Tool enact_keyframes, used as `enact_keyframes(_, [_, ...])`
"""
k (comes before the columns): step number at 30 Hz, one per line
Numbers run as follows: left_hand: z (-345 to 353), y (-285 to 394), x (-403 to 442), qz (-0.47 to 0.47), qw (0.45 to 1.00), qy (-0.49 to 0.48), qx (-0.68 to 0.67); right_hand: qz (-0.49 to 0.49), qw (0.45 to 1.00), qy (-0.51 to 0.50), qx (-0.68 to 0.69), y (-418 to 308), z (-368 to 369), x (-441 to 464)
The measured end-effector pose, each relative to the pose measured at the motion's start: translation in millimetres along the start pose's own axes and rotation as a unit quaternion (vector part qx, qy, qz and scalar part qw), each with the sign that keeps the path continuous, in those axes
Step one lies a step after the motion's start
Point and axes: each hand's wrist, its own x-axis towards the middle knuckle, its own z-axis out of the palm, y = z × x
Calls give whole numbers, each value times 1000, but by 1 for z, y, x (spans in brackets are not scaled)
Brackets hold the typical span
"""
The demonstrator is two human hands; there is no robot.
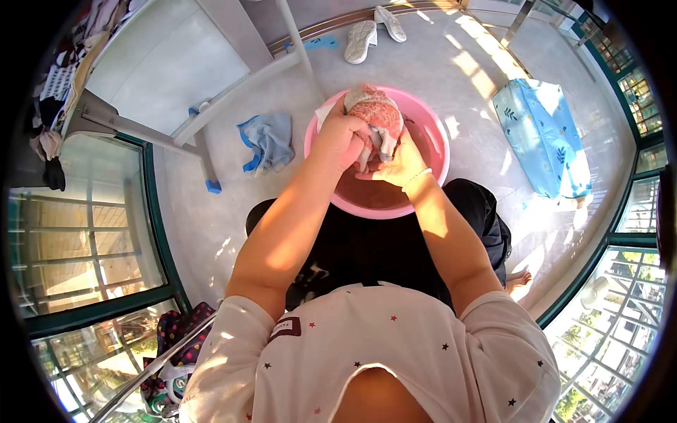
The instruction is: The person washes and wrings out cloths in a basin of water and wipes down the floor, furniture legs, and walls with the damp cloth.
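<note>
Above a pink basin (441, 151) holding brownish water (377, 193), both hands grip a bunched, wet-looking cloth (377, 115), coral-red and white with grey folds hanging down. My left hand (347, 142) is closed on the cloth's left side. On its right side and underneath, my right hand (400, 166) has its fingers curled around it; a thin bracelet circles that wrist. The cloth's exact kind cannot be made out, and its folds partly hide the fingertips.
A grey-blue cloth (268, 143) lies on the floor left of the basin, near a white metal frame (206, 166). White slippers (361, 42) rest at the far wall. On the right stands a blue patterned covered box (539, 134). Barred windows (606, 331) flank both sides.
</note>
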Motion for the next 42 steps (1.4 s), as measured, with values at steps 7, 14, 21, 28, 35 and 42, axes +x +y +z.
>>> enact_keyframes(7, [-41,-22,4,50,997,52,-3,-100,987,-76,99,10,-7,40])
enact_keyframes(14, [-77,-53,19,-100,970,51,-218,-153,985,-55,61,6,-6,40])
enact_keyframes(21, [-62,-67,39,24,992,121,15,-71,993,-33,84,-7,-19,13])
enact_keyframes(28, [-78,-83,49,-56,980,171,-85,-362,929,57,-50,8,-21,38])
enact_keyframes(35, [-114,-87,70,-22,836,-169,522,-655,370,-82,-654,6,26,16])
enact_keyframes(42, [-36,-26,95,-419,757,-253,434,-555,238,-337,-722,1,37,15])
